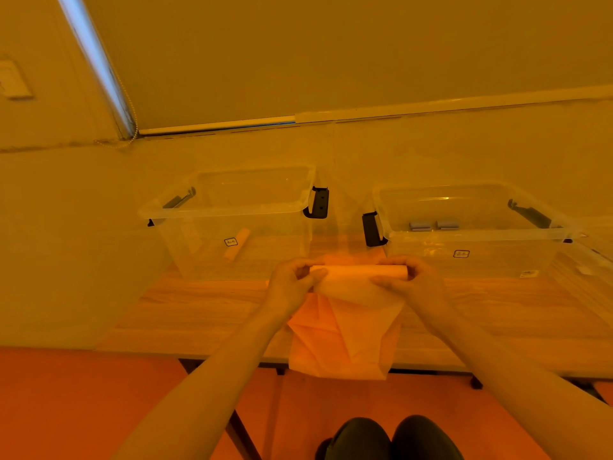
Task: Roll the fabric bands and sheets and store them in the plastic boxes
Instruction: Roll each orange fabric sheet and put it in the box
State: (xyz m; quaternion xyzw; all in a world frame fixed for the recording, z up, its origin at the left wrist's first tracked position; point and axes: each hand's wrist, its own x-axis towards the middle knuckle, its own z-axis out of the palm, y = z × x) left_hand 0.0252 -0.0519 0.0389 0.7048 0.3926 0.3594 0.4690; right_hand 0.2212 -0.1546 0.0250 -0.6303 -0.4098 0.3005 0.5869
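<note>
Wooden table [199, 313] against a plain wall, all under strong orange light. Left hand [292, 280] and right hand [406, 277] each pinch one end of a half-rolled fabric sheet [358, 293], fingers curled round the rolled tube at the far end, between the two boxes' near walls. Rest of the sheet trails toward the near edge, loose and creased, and hangs over the table edge. So this roll is only partly done, a good length still to wind. Far left, clear plastic box [232, 207] already holds one rolled piece [236, 244], lying at an angle on its floor. Far right, second clear box [471, 224] holds two small grey rolls [433, 225] side by side. Both boxes open, no lids seen. Judged progress: three items stored, one in hand; whether more fabric waits out of frame, cannot tell.
</note>
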